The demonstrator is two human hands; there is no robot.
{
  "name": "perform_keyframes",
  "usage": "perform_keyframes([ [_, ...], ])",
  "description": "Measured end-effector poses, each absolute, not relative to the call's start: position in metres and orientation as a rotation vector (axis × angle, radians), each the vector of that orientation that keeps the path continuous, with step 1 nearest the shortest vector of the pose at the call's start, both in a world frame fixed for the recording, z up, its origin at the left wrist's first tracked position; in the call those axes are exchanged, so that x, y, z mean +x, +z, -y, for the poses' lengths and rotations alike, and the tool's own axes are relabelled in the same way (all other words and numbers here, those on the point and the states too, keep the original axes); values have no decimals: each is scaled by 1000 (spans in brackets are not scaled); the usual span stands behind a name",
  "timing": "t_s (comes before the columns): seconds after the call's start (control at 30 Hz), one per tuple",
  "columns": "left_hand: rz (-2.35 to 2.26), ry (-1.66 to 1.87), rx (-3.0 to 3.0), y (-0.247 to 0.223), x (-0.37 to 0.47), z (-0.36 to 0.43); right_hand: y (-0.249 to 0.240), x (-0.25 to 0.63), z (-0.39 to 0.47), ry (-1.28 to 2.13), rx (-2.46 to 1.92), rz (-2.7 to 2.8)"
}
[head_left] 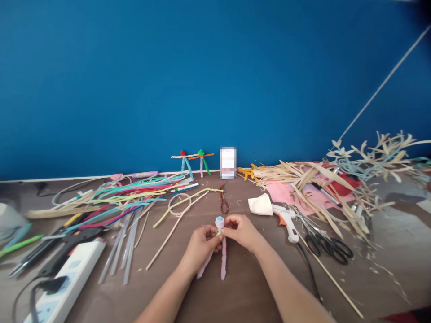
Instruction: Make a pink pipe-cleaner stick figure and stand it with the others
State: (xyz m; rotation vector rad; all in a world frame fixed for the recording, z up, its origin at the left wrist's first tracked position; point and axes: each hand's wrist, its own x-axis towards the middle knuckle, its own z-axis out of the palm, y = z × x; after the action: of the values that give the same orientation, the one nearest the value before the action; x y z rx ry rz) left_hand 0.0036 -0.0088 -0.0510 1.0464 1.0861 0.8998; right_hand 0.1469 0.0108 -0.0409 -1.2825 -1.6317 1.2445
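Both hands (201, 246) (243, 230) pinched on lilac figure (224, 255)

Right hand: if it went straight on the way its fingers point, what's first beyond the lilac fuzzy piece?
Most likely the left hand, which sits just across the lilac fuzzy piece from the right hand; exact depth is unclear.

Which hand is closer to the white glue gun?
The right hand. It's to the left of the white glue gun, not touching it; the left hand is farther left.
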Motion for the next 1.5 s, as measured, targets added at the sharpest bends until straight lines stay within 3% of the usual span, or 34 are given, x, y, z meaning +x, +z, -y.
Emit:
perform_keyframes([
  [0.23, -920, 906, 809, -50, 2, 9, -42, 151, -11, 1483, -1171, 1480],
  [0.77, -1059, 1004, 825, -51, -1, 6, -42, 148, -12, 1335, -1206, 1470],
  [1.07, -1035, 1091, 688, -50, -4, 4, -43, 140, -10, 1546, -1074, 1247],
  [1.5, -968, 1110, 647, -53, -1, 6, -45, 131, -5, 1531, -1105, 1224],
])
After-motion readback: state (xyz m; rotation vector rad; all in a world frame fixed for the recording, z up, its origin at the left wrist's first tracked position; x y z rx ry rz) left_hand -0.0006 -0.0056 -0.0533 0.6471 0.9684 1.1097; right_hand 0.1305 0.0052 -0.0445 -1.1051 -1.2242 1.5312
